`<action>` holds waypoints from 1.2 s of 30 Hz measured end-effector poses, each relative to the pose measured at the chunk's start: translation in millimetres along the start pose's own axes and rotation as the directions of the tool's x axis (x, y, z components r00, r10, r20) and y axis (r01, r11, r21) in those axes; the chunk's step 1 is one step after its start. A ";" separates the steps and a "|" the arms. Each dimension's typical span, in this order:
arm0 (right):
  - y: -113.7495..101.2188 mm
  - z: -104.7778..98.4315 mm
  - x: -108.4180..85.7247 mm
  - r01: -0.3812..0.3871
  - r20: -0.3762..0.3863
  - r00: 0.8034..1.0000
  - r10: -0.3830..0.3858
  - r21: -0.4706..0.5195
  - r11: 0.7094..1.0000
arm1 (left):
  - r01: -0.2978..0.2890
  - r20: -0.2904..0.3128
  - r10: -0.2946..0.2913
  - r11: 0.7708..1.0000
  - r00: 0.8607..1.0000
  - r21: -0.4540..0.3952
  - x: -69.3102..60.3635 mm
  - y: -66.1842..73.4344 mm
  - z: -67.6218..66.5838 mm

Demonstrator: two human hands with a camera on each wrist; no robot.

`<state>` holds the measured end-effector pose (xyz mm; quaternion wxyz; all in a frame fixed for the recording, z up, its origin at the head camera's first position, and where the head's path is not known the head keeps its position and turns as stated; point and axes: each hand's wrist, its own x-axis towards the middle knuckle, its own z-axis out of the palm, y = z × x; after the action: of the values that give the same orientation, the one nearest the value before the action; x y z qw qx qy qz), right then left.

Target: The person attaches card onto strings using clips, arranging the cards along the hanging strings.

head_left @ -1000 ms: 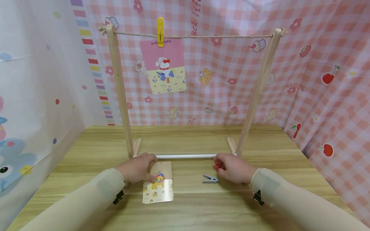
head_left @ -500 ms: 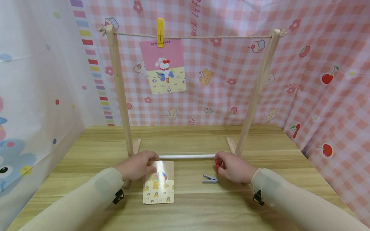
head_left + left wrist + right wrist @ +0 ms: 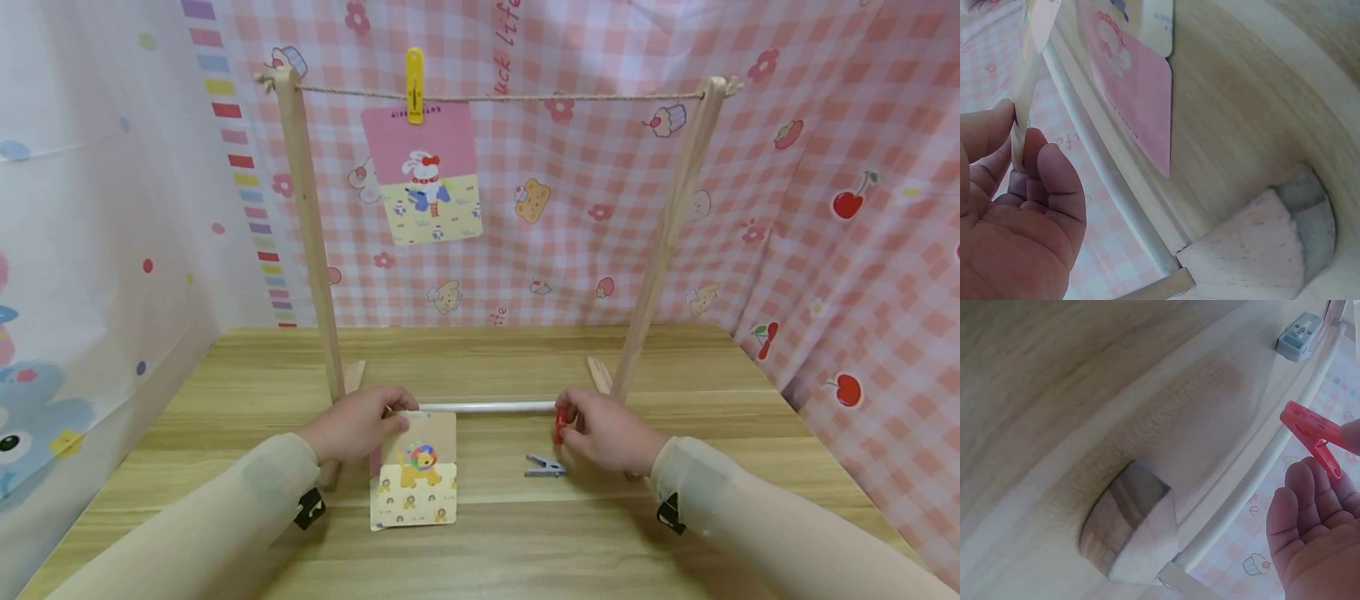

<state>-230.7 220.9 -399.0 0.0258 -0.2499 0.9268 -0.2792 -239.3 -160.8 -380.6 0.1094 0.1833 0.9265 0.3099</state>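
Observation:
My left hand (image 3: 356, 423) pinches the upper left corner of a lion card (image 3: 438, 446) between thumb and fingers. In the left wrist view this card stands almost edge-on, raised over a pink and yellow card (image 3: 1138, 100) that lies on the table. From the head view the lower card is mostly covered. My right hand (image 3: 606, 432) holds a small red clothespin (image 3: 1310, 428) between thumb and fingers, a little above the table. Just to the left of that hand, a grey-blue clothespin (image 3: 545, 466) lies on the wood.
A rope (image 3: 570, 97) runs between two wooden posts (image 3: 307, 217), and a yellow clothespin (image 3: 414, 87) fixes a rabbit card (image 3: 429, 171) to it. Low between the posts runs a white bar (image 3: 487, 407). Patterned curtains (image 3: 487, 292) enclose the wooden table (image 3: 510, 542).
My left hand has shifted slightly up and right, lifting the lion card so the pink card's edge shows beneath. The red clothespin has turned more upright in my right hand.

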 end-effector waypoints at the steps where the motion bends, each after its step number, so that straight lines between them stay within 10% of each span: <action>1: -0.3 -0.2 0.2 0.004 -0.005 1.000 -0.004 0.005 1.000 | -0.003 -0.003 0.003 1.000 1.000 0.000 0.4 -0.1 -0.1; 36: -15.0 -13.6 0.1 0.043 -0.115 0.993 -0.033 0.089 0.995 | -0.064 -0.061 0.054 0.985 0.997 -0.163 4.2 19.4 -9.9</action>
<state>-226.7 217.0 -379.6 -0.0209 -0.2497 0.9080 -0.3357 -241.0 -150.0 -361.3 0.0888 0.1922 0.8945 0.3937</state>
